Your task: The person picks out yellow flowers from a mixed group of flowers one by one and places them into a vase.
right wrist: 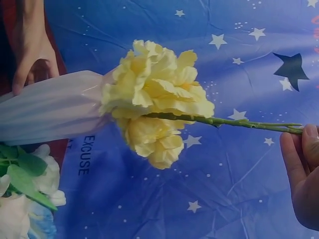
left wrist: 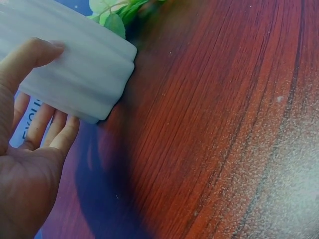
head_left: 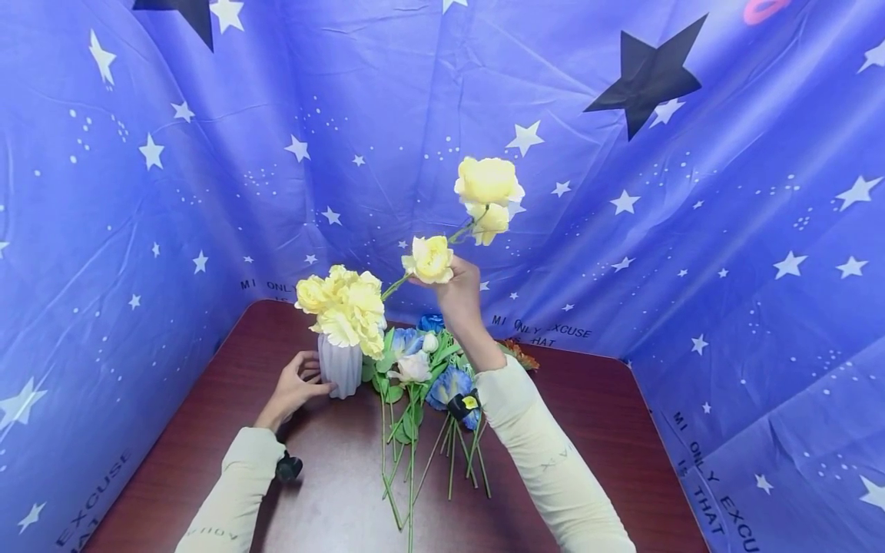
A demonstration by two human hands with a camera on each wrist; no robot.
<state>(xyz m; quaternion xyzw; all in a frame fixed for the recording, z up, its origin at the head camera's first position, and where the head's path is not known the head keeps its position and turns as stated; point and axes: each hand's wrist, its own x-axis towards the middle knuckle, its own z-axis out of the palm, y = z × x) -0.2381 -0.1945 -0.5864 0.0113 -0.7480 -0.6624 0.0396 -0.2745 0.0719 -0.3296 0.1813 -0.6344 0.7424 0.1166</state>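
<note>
In the head view my left hand (head_left: 296,390) holds a pale ribbed vase (head_left: 339,370) at the table's left side. In the left wrist view my thumb lies across the vase's side, with the fingers behind it. A full cluster of yellow flowers (head_left: 342,303) fills the vase's mouth. Above and to the right, my right hand (head_left: 462,296) pinches a green stem (right wrist: 239,123) whose yellow blooms (head_left: 489,184) rise past the hand. The stem's lower end runs in among the vase's flowers, where petals hide its tip.
On the brown wooden table (head_left: 332,491), right of the vase, lies a pile of blue and white flowers (head_left: 413,369) with long stems toward me. An orange flower (head_left: 522,355) lies behind my right forearm. Blue star-printed cloth (head_left: 387,115) surrounds the table.
</note>
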